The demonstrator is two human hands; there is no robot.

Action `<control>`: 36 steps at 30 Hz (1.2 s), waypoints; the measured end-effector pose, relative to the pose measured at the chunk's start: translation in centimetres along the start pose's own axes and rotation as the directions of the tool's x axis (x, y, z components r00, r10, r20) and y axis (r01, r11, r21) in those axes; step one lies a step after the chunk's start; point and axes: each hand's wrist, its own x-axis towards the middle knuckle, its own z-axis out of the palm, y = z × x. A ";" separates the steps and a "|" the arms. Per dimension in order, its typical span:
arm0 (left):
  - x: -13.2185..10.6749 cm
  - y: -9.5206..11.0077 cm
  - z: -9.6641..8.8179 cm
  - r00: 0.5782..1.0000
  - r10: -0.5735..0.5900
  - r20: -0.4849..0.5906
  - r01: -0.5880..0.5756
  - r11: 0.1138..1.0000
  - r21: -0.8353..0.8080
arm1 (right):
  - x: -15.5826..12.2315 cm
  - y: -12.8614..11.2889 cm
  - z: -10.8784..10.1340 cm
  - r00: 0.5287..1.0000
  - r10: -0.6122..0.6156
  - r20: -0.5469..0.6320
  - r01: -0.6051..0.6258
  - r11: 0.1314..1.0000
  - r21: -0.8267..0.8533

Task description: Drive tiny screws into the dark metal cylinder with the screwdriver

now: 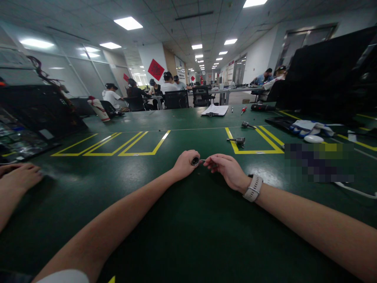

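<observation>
My left hand (186, 164) is closed around a hole saw (195, 160), its round hollow end turned toward me. Just to the right, my right hand (224, 167) pinches a thin metal rod (203, 160) that reaches to the side of the hole saw; its tip is too small to make out. On the green table under the hands lies a tiny ring-like piece (198, 173). Two similar tools with shanks rest farther off: one hole saw (240, 140) inside the right yellow-taped box, and another (246, 125) behind it.
Another person's hand (22, 175) lies on the table at the left. Toward the back are a clipboard (216, 110), a red screwdriver (244, 110) and a power drill (262, 107). Gloves (312, 127), a white mouse (313, 139) and a black monitor (326, 78) stand at the right.
</observation>
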 end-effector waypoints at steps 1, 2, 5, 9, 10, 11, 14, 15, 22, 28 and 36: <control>0.0 0.0 0.0 1.000 -0.003 -0.006 0.003 1.000 -0.020 | 0.1 0.1 -0.1 1.000 0.009 -0.003 -0.009 1.000 0.026; 0.0 0.0 0.0 1.000 -0.005 -0.011 0.005 1.000 -0.031 | 0.1 0.1 -0.1 1.000 -0.002 -0.004 0.002 1.000 0.016; 0.0 0.1 0.1 1.000 -0.007 -0.008 0.007 1.000 -0.001 | -0.3 0.0 0.3 0.990 -0.143 0.022 0.144 0.968 -0.205; 0.1 0.2 0.2 1.000 -0.007 0.011 0.006 0.996 0.089 | -1.2 -0.3 1.1 0.939 -0.325 0.107 0.332 0.787 -0.519; 0.1 0.3 0.2 1.000 -0.004 0.013 0.003 0.995 0.104 | -1.3 -0.4 1.2 0.935 -0.333 0.121 0.343 0.770 -0.538; 0.1 0.3 0.2 1.000 0.000 0.013 -0.002 0.993 0.115 | -1.3 -0.4 1.2 0.937 -0.324 0.126 0.340 0.773 -0.535; 0.0 0.3 0.2 1.000 0.010 0.004 -0.010 0.995 0.103 | -0.9 -0.3 0.8 0.972 -0.218 0.088 0.235 0.890 -0.391; 0.0 0.2 0.1 1.000 0.009 -0.002 -0.009 0.997 0.083 | -0.7 -0.3 0.6 0.985 -0.163 0.060 0.174 0.940 -0.294; 0.0 0.0 0.1 0.999 -0.012 -0.030 0.010 0.999 -0.052 | 0.1 0.0 0.0 1.000 0.027 0.007 -0.028 0.997 0.076; 0.0 0.2 0.2 0.999 -0.027 0.021 0.024 0.993 0.119 | -1.3 -0.7 1.1 0.963 -0.261 0.059 0.259 0.853 -0.453; -0.1 -0.1 0.2 0.999 0.011 0.035 -0.014 0.997 0.082 | -0.1 -0.2 -0.1 1.000 -0.014 0.020 0.015 0.999 -0.041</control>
